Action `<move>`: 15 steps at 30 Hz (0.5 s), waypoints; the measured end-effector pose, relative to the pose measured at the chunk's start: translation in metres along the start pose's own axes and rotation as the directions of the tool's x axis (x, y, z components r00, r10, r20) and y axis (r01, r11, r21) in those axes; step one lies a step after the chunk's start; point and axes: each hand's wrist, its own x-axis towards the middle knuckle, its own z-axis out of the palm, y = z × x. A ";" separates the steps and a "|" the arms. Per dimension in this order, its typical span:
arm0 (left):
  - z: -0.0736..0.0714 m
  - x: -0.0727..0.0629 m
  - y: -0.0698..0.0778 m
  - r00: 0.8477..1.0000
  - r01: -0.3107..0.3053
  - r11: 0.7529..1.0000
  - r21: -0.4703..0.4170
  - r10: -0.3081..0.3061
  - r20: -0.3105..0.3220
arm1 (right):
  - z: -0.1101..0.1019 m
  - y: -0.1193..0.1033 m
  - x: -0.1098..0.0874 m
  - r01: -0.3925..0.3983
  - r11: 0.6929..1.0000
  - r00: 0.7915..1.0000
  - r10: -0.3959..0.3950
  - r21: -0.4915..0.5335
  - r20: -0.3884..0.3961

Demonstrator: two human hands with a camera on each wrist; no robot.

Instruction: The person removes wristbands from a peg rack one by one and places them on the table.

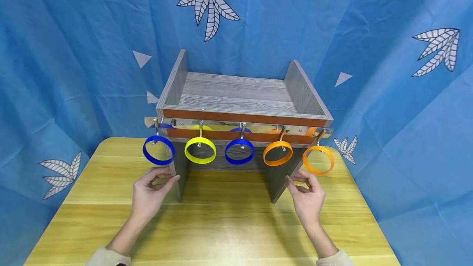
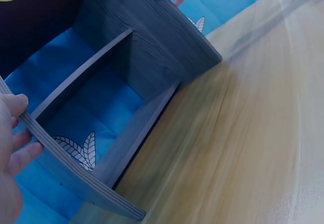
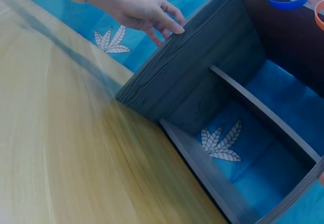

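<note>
Gray wooden rack [image 1: 236,89] stands upright on the table [image 1: 229,229] before a blue curtain [image 1: 258,32], the left hand [image 1: 149,192] pinching the front edge of its left side panel between thumb and fingers, the right hand [image 1: 308,198] likewise pinching the right panel; from hooks on its metal strip [image 1: 221,125] hang two blue rings [image 1: 239,162], one yellow ring [image 1: 200,161] and two orange rings [image 1: 278,163]

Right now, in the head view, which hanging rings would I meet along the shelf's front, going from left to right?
Blue ring at the far left → yellow ring → blue ring in the middle → orange ring → second orange ring.
</note>
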 end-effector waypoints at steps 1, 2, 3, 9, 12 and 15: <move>0.000 0.000 0.000 1.000 0.006 1.000 -0.003 -0.006 0.001 | -0.001 -0.001 0.000 -0.015 1.000 1.000 0.015 0.005 0.005; 0.000 0.000 0.000 1.000 0.014 1.000 -0.005 -0.014 0.002 | -0.002 -0.002 0.000 -0.029 1.000 1.000 0.029 0.011 0.008; 0.000 0.000 0.001 1.000 0.020 1.000 -0.007 -0.020 0.000 | -0.003 -0.003 0.000 -0.046 0.999 0.999 0.046 0.018 0.012; 0.002 -0.002 0.003 0.998 0.055 0.998 -0.008 -0.055 -0.027 | -0.010 -0.009 0.001 -0.097 0.993 0.994 0.092 0.069 0.066; 0.002 -0.002 0.003 0.997 0.065 0.998 -0.007 -0.065 -0.031 | -0.018 -0.012 0.001 -0.115 0.988 0.989 0.103 0.105 0.110; 0.002 -0.002 0.004 0.997 0.068 0.998 -0.006 -0.068 -0.029 | -0.027 -0.015 0.002 -0.124 0.984 0.983 0.104 0.130 0.152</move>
